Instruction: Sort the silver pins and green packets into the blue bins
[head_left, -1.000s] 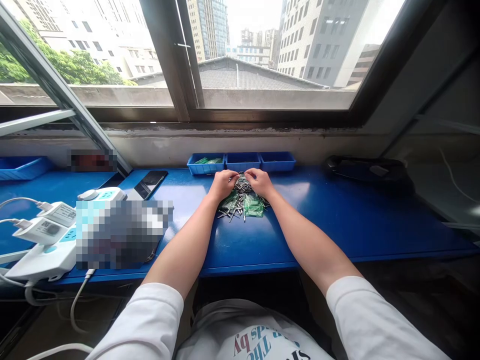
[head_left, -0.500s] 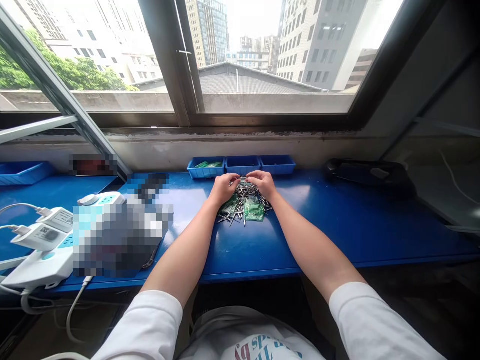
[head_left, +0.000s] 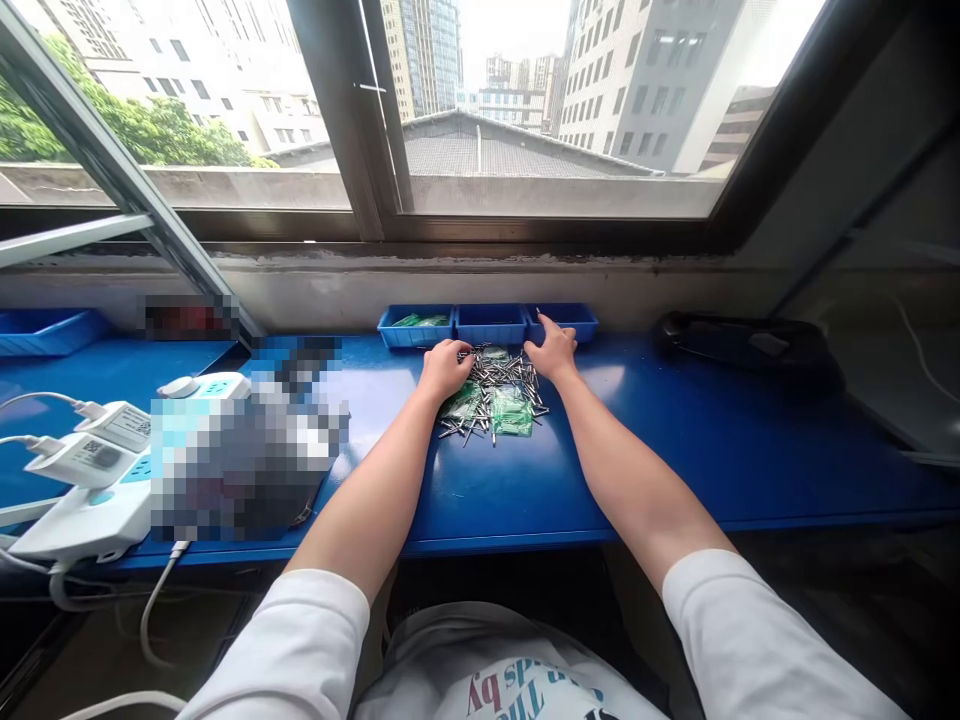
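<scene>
A pile of thin metal pieces (head_left: 501, 372) lies on the blue table, with green-tinted clear packets (head_left: 512, 411) on its near part. My left hand (head_left: 447, 368) is at the pile's left edge, fingers curled inward; whatever they hold is too small to make out. At the upper right of the pile, my right hand (head_left: 553, 346) has its fingers apart, the index finger reaching over the front of the right blue bin (head_left: 583, 325). Beside that bin stand the middle blue bin (head_left: 491, 329) and the left blue bin (head_left: 415, 337), which holds green packets.
On the left are a white power strip (head_left: 90, 520) with plugs and cables, and a pixelated dark bundle (head_left: 232, 470). A black object (head_left: 742, 345) lies at the back right. Another blue tray (head_left: 49, 332) sits far left, below the window.
My right hand has moved away from my left hand, to the right and toward the right bin, and its fingers have spread. My left hand stays at the pile's left side.
</scene>
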